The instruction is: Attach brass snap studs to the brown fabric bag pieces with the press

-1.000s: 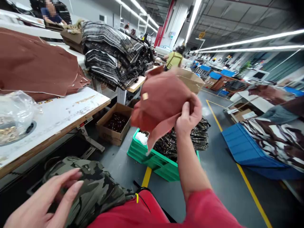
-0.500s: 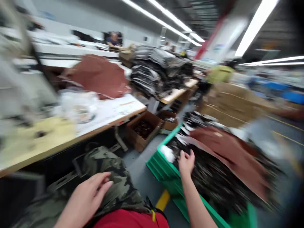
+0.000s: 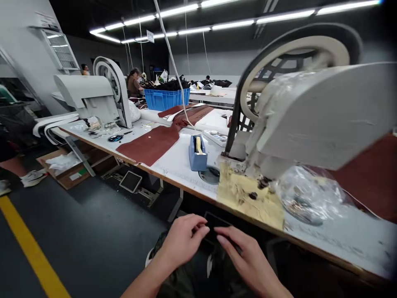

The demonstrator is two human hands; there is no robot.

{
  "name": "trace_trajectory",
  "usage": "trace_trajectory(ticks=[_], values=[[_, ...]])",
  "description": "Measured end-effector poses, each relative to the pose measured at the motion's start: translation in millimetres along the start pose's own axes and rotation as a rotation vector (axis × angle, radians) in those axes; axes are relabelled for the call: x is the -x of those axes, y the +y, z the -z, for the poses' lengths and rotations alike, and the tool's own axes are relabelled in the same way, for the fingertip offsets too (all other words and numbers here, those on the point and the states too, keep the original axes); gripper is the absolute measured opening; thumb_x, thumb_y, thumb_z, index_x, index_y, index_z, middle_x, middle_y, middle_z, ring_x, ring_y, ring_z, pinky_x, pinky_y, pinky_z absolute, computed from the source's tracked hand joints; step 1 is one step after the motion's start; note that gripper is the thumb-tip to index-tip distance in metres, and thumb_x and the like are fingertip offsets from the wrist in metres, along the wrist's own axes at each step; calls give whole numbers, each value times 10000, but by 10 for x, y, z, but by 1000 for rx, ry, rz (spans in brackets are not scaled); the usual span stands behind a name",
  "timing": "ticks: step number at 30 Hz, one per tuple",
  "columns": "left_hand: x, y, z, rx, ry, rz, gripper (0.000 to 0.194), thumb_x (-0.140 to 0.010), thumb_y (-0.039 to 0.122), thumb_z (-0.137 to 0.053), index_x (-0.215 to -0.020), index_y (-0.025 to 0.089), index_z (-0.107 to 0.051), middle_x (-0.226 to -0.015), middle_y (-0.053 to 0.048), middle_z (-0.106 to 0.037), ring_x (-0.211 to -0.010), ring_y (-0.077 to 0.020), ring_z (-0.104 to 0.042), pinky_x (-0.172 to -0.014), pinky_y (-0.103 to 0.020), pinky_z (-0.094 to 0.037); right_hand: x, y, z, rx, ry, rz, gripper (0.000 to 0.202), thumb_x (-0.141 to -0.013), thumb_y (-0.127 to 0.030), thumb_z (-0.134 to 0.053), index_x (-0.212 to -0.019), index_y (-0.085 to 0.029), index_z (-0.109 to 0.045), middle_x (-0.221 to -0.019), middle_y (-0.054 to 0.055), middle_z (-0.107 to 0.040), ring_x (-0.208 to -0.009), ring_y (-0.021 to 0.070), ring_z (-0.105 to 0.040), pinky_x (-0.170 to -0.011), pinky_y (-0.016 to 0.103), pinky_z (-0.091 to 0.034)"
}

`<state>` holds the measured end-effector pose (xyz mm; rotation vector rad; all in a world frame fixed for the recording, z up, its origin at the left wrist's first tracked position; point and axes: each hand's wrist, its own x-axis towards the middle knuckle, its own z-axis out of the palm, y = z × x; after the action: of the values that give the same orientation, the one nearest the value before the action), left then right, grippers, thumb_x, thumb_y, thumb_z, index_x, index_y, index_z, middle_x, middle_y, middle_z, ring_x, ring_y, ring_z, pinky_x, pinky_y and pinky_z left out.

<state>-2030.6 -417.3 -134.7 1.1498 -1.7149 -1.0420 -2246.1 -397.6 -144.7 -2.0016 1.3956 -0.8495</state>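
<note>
My left hand (image 3: 185, 240) hovers just in front of the table's edge with loosely bent fingers, thumb a little apart, and holds nothing. Facing it across a small gap, my right hand (image 3: 246, 252) is also bare, its fingers half stretched and apart from the thumb. Beyond them on the white table (image 3: 169, 171) stands a blue tape dispenser (image 3: 197, 160) with a pale yellow roll. To its right is a large grey machine (image 3: 325, 111) with a spoked wheel, and yellow tape sheeting (image 3: 245, 194) covers the tabletop at its base.
A clear plastic bag (image 3: 313, 194) lies by the machine. Brown material (image 3: 151, 145) spreads across the table's left part, near a second machine (image 3: 93, 95). Farther back is a blue crate (image 3: 164, 98). A cardboard box (image 3: 66, 182) sits on the floor, beside a person's shoe (image 3: 33, 178).
My view has swung from the green crate of dark and brown material to the table and machines. My right hand has come away from that crate and is now close to my left.
</note>
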Motion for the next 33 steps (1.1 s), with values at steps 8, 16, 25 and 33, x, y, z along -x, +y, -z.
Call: trace_trajectory(ticks=[8,16,25,33], values=[[-1477,-54,435,-409,298,-222,472,-986,370,-489,-1421,190,-460,-1503,-143,-467,-1370,-296,-449,-1126,-480,-414,-2529,-512,430,427,338,-92,490,-942,-462,-538,-1365,-216,-571,-1094,77,-728,-846,216,-677,-815,343,-483],[-1710,-179,364,-182,116,-114,468,-971,189,-438,-1437,203,-399,-1505,-129,-476,-1389,-257,-445,-1156,-502,-401,-3106,-562,382,159,310,-412,225,-806,-393,-666,-879,-181,-687,-823,77,-678,-937,264,-645,-839,339,-423],[-1700,-36,603,93,-57,71,623,-830,71,-554,-1420,258,-486,-1569,-44,-438,-1419,-262,-418,-1220,-516,-285,-3510,-750,448,-548,393,-648,306,-782,-481,-630,-799,-213,-484,-510,-108,-353,-376,64,-294,-381,199,-256],[-1520,254,1182,557,254,416,636,-992,602,-332,-1458,181,-433,-1480,-191,-519,-1322,-300,-546,-1043,-470,-471,-3229,-1514,391,-922,-43,-619,444,-674,-533,-780,-850,-192,-555,-525,-119,-358,-379,21,-200,-354,157,-190]])
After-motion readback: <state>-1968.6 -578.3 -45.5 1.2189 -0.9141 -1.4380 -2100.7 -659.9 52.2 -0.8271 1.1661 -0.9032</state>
